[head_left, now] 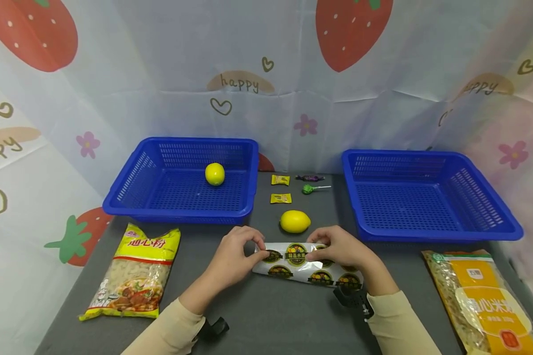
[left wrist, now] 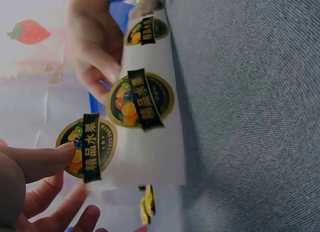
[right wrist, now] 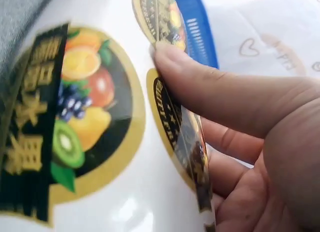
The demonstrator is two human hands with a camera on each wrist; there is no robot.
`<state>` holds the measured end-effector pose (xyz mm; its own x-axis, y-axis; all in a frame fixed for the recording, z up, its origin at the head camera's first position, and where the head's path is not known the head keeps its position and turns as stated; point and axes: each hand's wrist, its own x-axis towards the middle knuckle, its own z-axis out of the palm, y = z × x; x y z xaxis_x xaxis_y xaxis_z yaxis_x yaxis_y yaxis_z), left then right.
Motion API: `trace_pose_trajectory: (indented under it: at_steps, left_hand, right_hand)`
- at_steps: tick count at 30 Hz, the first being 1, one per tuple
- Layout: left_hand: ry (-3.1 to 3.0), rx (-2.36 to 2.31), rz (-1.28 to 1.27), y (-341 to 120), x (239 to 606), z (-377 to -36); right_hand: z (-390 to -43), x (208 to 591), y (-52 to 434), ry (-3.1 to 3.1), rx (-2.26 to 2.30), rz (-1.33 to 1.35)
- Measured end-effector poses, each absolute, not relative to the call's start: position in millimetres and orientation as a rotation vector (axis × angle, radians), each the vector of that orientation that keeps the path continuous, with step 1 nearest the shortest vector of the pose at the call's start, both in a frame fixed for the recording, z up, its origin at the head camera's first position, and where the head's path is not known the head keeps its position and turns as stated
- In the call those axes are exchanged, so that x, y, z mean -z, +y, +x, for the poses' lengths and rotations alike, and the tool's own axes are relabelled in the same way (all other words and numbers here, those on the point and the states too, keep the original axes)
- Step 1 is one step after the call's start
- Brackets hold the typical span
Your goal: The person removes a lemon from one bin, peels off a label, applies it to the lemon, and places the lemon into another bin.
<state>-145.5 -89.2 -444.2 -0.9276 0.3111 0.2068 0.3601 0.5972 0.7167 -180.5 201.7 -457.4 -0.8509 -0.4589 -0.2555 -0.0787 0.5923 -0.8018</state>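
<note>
— Pinching the fruit bag [head_left: 308, 268] at both ends, just in front of the lemon [head_left: 295, 221]: left hand [head_left: 235, 256] and right hand [head_left: 342, 249], fingers curled on the film.

— Probably working the mouth open; needing thumbs sliding the layers apart.

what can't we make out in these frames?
- Fruit-sticker bag: whether anything is inside it; opaque film in all views.
- Candies by the lollipop: print too small, head view.
- Right noodle pack: lower corner cut off by the frame edge, head view.
- Right hand: fingers behind the bag hidden, right wrist view.
- Left hand: palm cut off, left wrist view.
</note>
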Motion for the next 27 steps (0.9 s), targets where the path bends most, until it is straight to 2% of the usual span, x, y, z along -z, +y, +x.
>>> trace_pose_trajectory:
  at_steps: [8,18,27]
  left_hand:
    - [-2.791,1.412,-0.533,-89,439,-142]
    - [-2.803,1.515,-0.488,-91,444,-144]
    - [-2.734,1.699,-0.375,-89,447,-147]
  right_hand:
    - [-192,473,191,2.517,1.02,-0.391]
    - [-175,480,165,2.901,0.785,-0.337]
    - [-174,455,168,2.981,0.877,-0.358]
